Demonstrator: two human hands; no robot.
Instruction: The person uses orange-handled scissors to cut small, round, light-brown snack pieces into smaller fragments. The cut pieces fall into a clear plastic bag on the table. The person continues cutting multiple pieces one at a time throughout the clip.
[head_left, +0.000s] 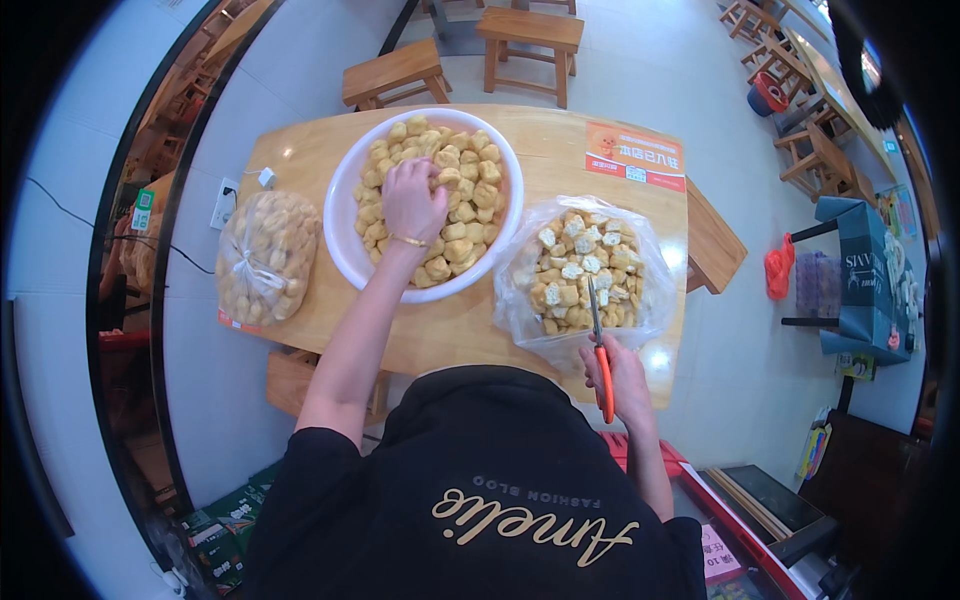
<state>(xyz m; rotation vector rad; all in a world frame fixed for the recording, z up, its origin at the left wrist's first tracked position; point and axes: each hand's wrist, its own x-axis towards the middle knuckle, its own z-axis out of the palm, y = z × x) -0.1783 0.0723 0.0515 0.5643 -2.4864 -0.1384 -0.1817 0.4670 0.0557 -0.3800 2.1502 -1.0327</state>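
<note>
My left hand (412, 199) reaches into a large white plastic basin (337, 255) full of golden fried tofu puffs (461, 232). Its fingers are on the puffs near the middle; whether they grip one is hard to see. Orange-handled scissors (604, 375) are in my right hand (619, 375), blades pointing away from me over an open clear plastic bag (517, 300). Inside that bag lie cut tofu puffs (591, 264), several showing white insides. A tied clear bag of puffs (266, 259) stands left of the basin.
All this is on a wooden table (551, 157) with a printed orange-and-white sheet (636, 157) at its far right corner. Wooden stools (532, 30) stand beyond and beside it. A white power strip (223, 202) with a plugged-in charger is at the left, its cable trailing off.
</note>
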